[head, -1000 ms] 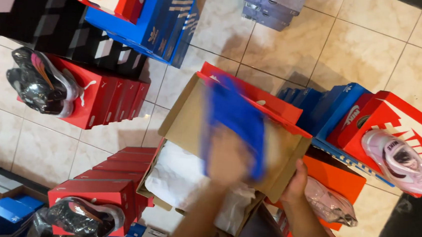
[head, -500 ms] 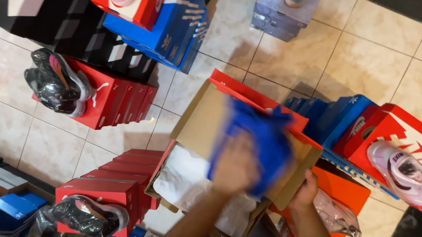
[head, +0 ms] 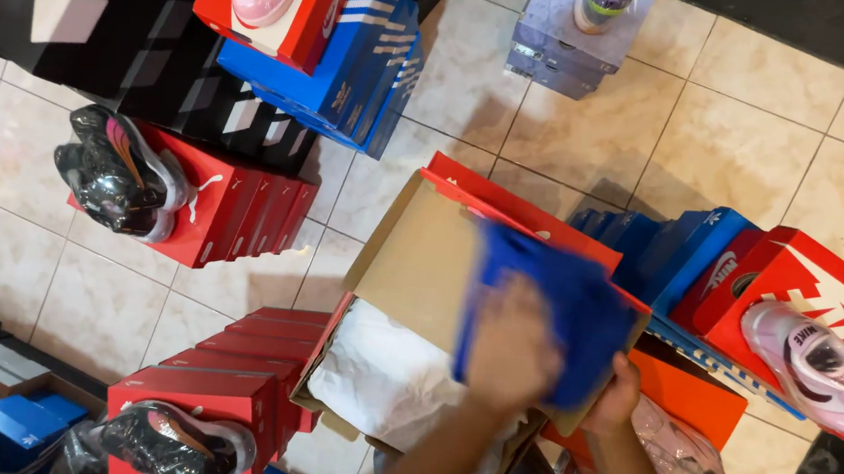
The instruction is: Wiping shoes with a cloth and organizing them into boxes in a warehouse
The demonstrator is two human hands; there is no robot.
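The left hand [head: 514, 343], blurred, presses a blue cloth [head: 562, 303] against the open box lid [head: 420, 257]; its fingers' state is unclear. The right hand [head: 615, 395] grips the lid's edge, fingers curled round it.

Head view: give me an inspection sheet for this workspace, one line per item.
Surface: beige tiled floor, no table.
Job's things: open shoe box with brown cardboard inside its raised lid and white paper in the base; blue cloth pressed on the lid.
Clutter: stacks of red boxes, blue boxes, a lilac box; single shoes on top, dark wrapped and pink.
Grippers: left hand blurred, on the cloth; right hand grips the lid edge.
Cables: nothing seen.
Surroundings: black-and-white boxes top left.
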